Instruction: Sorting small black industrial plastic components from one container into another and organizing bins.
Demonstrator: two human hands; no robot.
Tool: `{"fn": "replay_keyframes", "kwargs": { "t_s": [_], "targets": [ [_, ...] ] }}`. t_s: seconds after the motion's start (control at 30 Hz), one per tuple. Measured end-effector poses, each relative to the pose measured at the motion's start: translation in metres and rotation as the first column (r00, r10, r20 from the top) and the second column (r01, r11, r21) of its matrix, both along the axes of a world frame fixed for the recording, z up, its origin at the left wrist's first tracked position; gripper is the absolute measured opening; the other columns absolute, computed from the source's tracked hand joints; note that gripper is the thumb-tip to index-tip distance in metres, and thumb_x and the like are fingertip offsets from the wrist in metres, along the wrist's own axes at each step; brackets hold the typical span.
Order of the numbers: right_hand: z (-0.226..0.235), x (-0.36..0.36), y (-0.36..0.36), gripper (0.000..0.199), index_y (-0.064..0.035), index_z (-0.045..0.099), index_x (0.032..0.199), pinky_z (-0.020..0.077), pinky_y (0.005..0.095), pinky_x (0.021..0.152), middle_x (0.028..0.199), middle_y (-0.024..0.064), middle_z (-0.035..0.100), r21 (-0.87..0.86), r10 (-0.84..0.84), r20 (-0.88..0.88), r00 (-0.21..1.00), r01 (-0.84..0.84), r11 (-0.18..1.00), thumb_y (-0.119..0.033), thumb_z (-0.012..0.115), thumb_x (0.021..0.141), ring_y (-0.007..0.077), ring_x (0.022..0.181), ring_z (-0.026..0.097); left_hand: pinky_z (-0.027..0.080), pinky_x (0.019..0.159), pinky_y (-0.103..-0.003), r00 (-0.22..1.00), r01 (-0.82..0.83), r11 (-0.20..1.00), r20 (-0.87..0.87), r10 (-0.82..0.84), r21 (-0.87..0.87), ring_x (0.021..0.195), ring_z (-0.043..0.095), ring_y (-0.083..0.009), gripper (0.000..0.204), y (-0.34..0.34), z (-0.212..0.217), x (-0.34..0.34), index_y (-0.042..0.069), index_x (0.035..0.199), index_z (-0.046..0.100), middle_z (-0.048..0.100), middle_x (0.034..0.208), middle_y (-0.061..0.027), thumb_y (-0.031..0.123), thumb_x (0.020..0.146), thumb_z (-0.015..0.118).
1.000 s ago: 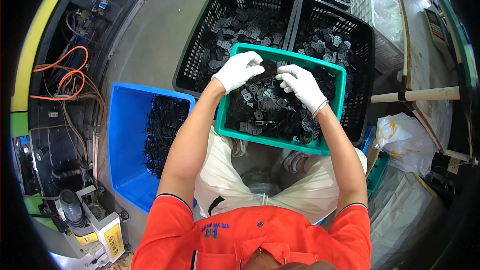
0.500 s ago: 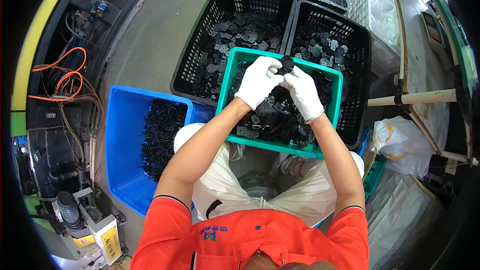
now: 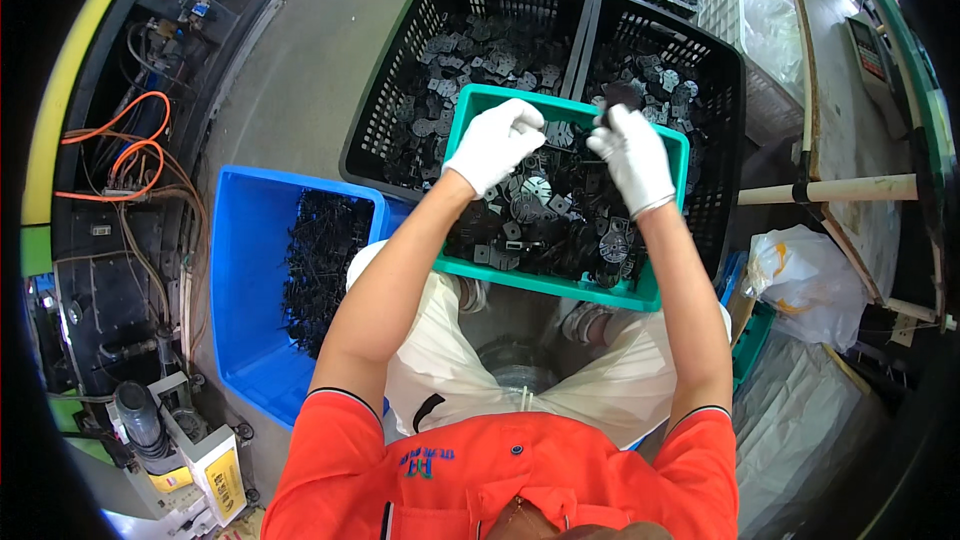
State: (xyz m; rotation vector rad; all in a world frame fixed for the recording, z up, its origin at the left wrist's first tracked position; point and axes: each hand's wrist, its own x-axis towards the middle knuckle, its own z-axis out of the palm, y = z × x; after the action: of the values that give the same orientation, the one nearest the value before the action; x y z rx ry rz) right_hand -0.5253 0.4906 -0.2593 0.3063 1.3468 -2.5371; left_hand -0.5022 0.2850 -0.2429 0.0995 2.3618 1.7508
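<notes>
- Green plastic bin [image 3: 540, 283] before the knees holds many loose dark parts [image 3: 530, 205]; work looks under way, with plenty left to handle and one dark round part [image 3: 622, 97] raised over the far rim.
- Right hand [image 3: 634, 158]: fingers grasping that round part, slightly blurred.
- Left hand [image 3: 490, 148]: fingers curled above the bin's left half; cannot tell whether they grip anything.
- Beyond, perforated black crates [image 3: 393, 110] hold more parts.
- Grey floor [image 3: 290, 110]; blue bin [image 3: 248, 270] and machinery [image 3: 100, 325] left, desk [image 3: 865, 225] right.
</notes>
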Motion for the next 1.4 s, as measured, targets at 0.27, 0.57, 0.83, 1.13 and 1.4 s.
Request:
{"fn": "replay_keyframes", "kwargs": {
  "t_s": [0.27, 0.57, 0.83, 1.13, 1.4],
  "targets": [
    [-0.005, -0.032, 0.049, 0.037, 0.0060, 0.045, 0.109, 0.0535, 0.0366, 0.071, 0.108, 0.0250, 0.053, -0.201, -0.395, 0.322, 0.860, 0.470, 0.859, -0.027, 0.049, 0.092, 0.0296, 0.086, 0.058, 0.046, 0.073, -0.035, 0.845, 0.508, 0.679, 0.155, -0.511, -0.530, 0.079, 0.058, -0.0285, 0.030, -0.005, 0.000, 0.022, 0.005, 0.092, 0.060, 0.061, 0.082, -0.0116, 0.018, 0.067, 0.069],
    [0.031, 0.012, 0.009, 0.031, 0.0007, 0.059, 0.102, 0.0481, 0.0224, 0.057, 0.089, 0.0096, 0.063, 0.456, 0.484, 0.010, 0.875, -0.434, 0.777, -0.025, 0.049, 0.089, 0.0122, 0.067, 0.058, 0.043, 0.068, -0.024, 0.945, 0.242, 0.970, -0.227, -0.237, -0.003, 0.075, 0.053, -0.0119, 0.018, -0.010, 0.009, 0.006, 0.003, 0.080, 0.055, 0.054, 0.095, -0.0040, -0.009, 0.068, 0.057],
    [0.036, 0.022, 0.002, 0.022, -0.0030, 0.061, 0.090, 0.0435, 0.0166, 0.052, 0.081, 0.0039, 0.063, 0.323, 0.671, 0.138, 0.728, -0.674, 0.665, -0.024, 0.056, 0.087, 0.0034, 0.063, 0.054, 0.044, 0.070, -0.024, 0.908, 0.181, 0.981, -0.396, -0.137, 0.076, 0.075, 0.053, -0.0105, 0.020, 0.003, 0.018, 0.004, 0.002, 0.085, 0.055, 0.053, 0.099, -0.0056, -0.009, 0.068, 0.056],
    [0.037, 0.013, 0.008, 0.018, -0.0032, 0.060, 0.088, 0.0417, 0.0157, 0.053, 0.082, 0.0050, 0.064, 0.477, 0.488, 0.092, 0.868, -0.469, 0.743, -0.021, 0.056, 0.087, 0.0027, 0.060, 0.051, 0.042, 0.057, -0.018, 0.989, -0.119, 0.990, 0.092, 0.112, 0.073, 0.064, 0.051, -0.0059, 0.024, 0.002, 0.028, -0.002, 0.003, 0.104, 0.056, 0.059, 0.083, -0.0031, 0.017, 0.085, 0.056],
    [0.028, 0.016, -0.006, 0.024, -0.0006, 0.060, 0.096, 0.0427, 0.0202, 0.053, 0.078, 0.0034, 0.062, 0.676, 0.369, -0.084, 0.926, -0.219, 0.704, -0.021, 0.055, 0.085, 0.0062, 0.060, 0.052, 0.044, 0.054, -0.021, 0.943, -0.302, 0.892, 0.241, 0.228, 0.336, 0.063, 0.056, -0.0107, 0.019, 0.009, 0.003, -0.020, 0.001, 0.090, 0.058, 0.059, 0.075, -0.0064, 0.019, 0.085, 0.059]
  ]
}}
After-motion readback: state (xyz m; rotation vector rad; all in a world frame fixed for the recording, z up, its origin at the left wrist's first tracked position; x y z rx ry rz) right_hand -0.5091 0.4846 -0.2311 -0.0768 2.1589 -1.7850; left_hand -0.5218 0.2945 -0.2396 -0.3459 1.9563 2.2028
